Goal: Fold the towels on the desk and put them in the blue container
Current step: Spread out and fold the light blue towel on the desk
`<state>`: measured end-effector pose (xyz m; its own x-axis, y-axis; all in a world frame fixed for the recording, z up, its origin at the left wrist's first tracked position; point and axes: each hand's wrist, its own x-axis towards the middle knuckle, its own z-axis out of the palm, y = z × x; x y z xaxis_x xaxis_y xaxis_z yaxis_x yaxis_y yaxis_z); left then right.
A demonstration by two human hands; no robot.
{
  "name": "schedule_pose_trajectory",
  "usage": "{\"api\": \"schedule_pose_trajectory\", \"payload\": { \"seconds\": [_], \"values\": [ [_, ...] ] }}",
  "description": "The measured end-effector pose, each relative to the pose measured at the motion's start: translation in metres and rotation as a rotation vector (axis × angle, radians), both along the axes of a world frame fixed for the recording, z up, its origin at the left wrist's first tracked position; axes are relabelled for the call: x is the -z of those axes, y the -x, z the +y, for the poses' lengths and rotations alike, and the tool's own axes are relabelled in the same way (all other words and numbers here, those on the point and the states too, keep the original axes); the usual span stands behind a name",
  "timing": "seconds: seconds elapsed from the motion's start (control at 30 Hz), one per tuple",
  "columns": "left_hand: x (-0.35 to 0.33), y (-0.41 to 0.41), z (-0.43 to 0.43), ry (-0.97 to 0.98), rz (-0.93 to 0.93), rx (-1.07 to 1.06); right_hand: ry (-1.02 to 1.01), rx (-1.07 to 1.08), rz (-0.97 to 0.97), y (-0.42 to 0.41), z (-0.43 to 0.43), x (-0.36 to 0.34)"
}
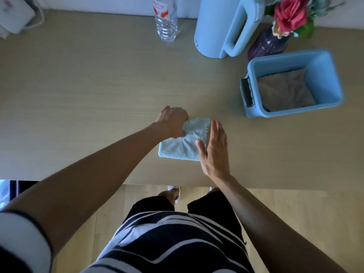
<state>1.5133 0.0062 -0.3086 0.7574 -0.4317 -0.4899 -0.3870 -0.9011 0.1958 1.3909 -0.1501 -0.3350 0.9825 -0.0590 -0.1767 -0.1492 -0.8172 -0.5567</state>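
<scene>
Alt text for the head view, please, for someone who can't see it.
The left hand pinches a light blue towel on the desk while the flat right hand touches its right edge. A brown towel already lies in the blue container.

Dim, bluish head view. I see soft, even light across the desk (98, 85), with only faint, soft-edged shadows and small glints on the far bottle (166, 26). Wide-angle distortion stretches the near corners; the near-left sleeve (21, 239) is blurred.
</scene>
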Motion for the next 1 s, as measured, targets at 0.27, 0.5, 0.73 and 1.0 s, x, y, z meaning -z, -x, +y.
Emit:
{"api": "schedule_pose_trajectory", "payload": {
  "seconds": [0.27,0.5,0.73,1.0],
  "values": [
    [-0.092,0.002,0.008,0.696,0.232,-0.560,-0.529,0.093,-0.134,-0.043,-0.023,-0.082],
    [-0.150,0.014,-0.065,1.394,0.353,-0.867,-1.188,0.263,0.201,-0.088,-0.101,-0.155],
    [-0.150,0.002,-0.160,1.306,0.104,-0.983,-0.809,0.233,0.012,-0.108,-0.204,-0.184],
    [-0.125,-0.029,-0.237,0.958,-0.232,-0.804,-0.478,-0.133,0.227,-0.160,-0.294,-0.186]
  ]
}}
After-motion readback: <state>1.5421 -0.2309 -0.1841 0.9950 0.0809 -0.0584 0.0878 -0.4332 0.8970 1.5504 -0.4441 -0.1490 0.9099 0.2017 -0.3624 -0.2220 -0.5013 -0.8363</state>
